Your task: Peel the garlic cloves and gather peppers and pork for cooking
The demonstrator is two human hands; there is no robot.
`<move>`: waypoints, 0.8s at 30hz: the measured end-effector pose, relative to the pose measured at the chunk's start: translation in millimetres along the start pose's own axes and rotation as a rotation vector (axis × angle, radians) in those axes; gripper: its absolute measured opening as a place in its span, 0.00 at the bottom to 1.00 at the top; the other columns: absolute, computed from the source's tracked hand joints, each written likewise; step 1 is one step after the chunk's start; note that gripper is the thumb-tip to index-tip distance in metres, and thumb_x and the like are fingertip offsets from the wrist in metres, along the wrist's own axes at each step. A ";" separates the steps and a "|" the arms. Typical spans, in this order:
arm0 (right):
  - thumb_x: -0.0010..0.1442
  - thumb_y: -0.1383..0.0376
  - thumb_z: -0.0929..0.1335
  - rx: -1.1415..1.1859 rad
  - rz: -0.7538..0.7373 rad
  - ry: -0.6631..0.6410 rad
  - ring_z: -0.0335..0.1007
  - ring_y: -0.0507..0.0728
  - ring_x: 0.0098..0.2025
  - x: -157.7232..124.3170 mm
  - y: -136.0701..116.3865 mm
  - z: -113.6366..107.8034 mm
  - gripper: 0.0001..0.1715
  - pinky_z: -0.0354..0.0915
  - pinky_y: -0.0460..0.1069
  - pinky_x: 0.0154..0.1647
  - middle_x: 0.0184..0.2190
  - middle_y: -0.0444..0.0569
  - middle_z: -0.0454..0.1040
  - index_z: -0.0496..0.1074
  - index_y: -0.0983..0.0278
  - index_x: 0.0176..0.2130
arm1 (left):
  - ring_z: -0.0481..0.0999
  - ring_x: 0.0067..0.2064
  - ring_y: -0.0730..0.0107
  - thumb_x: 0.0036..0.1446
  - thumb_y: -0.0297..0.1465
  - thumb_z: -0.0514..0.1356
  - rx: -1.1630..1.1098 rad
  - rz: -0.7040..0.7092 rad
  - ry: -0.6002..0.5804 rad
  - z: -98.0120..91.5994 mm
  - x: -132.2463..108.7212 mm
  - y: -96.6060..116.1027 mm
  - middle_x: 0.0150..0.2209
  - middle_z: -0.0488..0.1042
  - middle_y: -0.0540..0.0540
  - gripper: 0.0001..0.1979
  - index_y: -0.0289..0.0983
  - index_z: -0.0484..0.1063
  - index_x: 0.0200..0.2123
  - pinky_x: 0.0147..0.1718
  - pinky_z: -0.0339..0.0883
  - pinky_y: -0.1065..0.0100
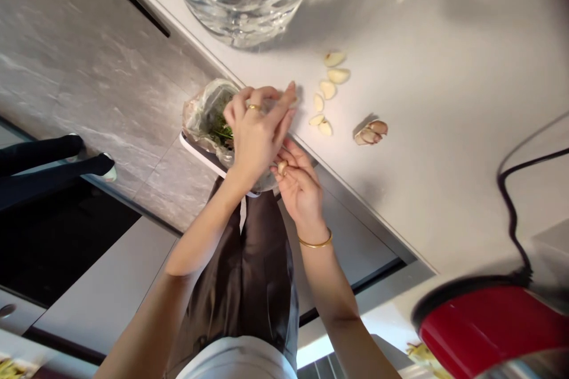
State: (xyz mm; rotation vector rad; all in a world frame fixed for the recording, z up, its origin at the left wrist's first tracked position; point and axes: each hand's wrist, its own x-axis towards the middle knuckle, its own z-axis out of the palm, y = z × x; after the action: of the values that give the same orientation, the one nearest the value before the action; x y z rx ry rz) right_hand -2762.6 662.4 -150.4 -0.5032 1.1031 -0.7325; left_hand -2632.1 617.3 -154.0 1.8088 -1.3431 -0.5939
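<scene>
My right hand, with a gold bangle at the wrist, pinches a garlic clove between thumb and fingers, just off the counter edge. Beside and above it is my left hand, wearing a gold ring. Its fingers are apart and I see nothing held in them. Below the hands stands a bag-lined bin containing green scraps. Several peeled garlic cloves lie in a loose line on the counter. To their right rests an unpeeled piece of a garlic head.
A large clear glass vessel stands near the counter edge at the top. At the lower right is a red appliance with a black cord. Another person's legs show at the left.
</scene>
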 end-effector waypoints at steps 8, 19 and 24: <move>0.59 0.55 0.71 -0.059 -0.030 -0.049 0.60 0.58 0.67 -5.0 -1.8 10.9 0.37 0.66 0.57 0.62 0.66 0.44 0.63 0.57 0.44 0.64 | 0.70 0.48 0.62 0.64 0.33 0.58 0.007 0.130 -0.191 -46.4 -67.3 -4.6 0.44 0.72 0.43 0.15 0.44 0.74 0.53 0.49 0.65 0.59; 0.60 0.57 0.71 0.026 0.070 -0.058 0.69 0.55 0.60 -8.0 0.5 24.0 0.19 0.70 0.53 0.58 0.58 0.44 0.74 0.72 0.49 0.52 | 0.73 0.44 0.62 0.59 0.33 0.64 0.104 0.153 -0.026 -50.7 -83.2 -13.6 0.39 0.76 0.46 0.14 0.45 0.75 0.50 0.44 0.70 0.59; 0.54 0.58 0.75 0.066 0.142 -0.009 0.75 0.55 0.54 -5.0 7.6 22.8 0.14 0.73 0.52 0.55 0.52 0.42 0.78 0.78 0.52 0.42 | 0.74 0.41 0.65 0.59 0.30 0.65 0.036 0.152 0.006 -55.2 -84.4 -15.4 0.36 0.77 0.48 0.11 0.45 0.77 0.46 0.41 0.72 0.60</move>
State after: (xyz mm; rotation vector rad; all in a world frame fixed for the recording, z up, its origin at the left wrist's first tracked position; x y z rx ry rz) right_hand -2740.7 671.4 -144.0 -0.3680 1.0907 -0.6399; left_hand -2609.5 716.0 -141.7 1.7166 -1.4800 -0.4850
